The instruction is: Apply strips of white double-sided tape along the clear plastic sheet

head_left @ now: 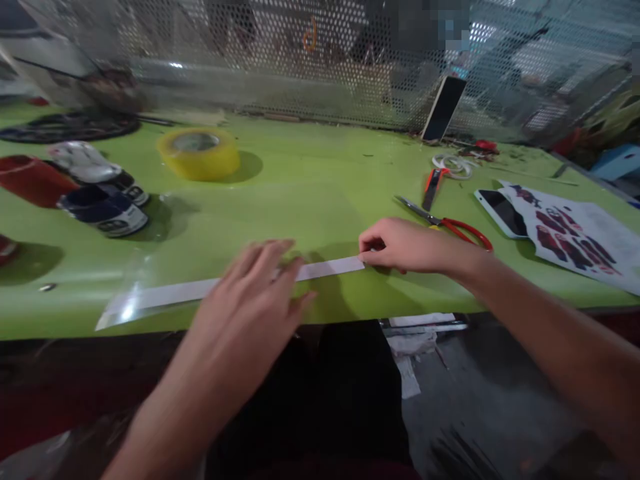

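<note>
A long, narrow white strip [175,293] lies along the front of the green table, with clear film showing around its left end. My right hand [400,245] pinches the strip's right end between thumb and fingers. Over the strip's middle, my left hand [250,293] reaches with fingers stretched out, slightly blurred; whether its fingertips press on the strip I cannot tell. Just beyond my right hand lie red-handled scissors [463,230] with their blades pointing left.
A yellow tape roll [200,155] stands behind my left hand. Printed rolled pieces [107,212] sit at left. On the right are an orange cutter knife [434,188], a phone [500,212] and a printed sheet [575,233]. Another phone [444,108] leans on the perforated panel [280,73].
</note>
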A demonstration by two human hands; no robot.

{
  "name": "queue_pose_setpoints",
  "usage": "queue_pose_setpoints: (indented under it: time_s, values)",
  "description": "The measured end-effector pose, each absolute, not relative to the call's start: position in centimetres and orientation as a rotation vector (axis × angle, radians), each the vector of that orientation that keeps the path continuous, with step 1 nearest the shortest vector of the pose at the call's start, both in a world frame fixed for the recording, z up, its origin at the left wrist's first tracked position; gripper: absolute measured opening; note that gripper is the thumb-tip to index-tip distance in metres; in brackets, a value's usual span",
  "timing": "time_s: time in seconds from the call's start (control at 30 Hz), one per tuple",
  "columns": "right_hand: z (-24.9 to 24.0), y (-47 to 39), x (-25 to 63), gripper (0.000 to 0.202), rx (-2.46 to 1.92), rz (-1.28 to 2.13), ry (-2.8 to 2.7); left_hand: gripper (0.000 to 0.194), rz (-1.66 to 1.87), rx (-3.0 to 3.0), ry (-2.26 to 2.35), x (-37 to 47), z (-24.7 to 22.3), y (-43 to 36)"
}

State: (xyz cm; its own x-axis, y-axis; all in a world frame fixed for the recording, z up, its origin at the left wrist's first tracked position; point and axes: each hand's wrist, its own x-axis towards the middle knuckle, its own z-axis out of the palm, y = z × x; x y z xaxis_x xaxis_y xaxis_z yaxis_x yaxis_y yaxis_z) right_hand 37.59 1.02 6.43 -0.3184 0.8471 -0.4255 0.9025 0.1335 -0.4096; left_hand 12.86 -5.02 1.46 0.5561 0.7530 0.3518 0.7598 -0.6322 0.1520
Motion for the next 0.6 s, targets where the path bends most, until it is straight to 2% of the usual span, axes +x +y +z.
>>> queue_pose_setpoints:
  time_s: [0.17,0.27,0.6]
  values:
    - [6.4,0.4,37.1,0.013,1.829,-0.679,2.348,0.019,-0.583,-3.011,-1.209,18.5,1.2,-3.4]
    - [6.3,-0.1,37.1,0.013,1.890,-0.565,2.370,0.021,-0.626,-3.001,-1.215,18.7,0.4,-2.6]
    - [7.5,-0.2,36.7,0.014,1.876,-0.568,2.284,0.030,-0.583,-2.979,-1.154,18.2,-0.1,-2.8]
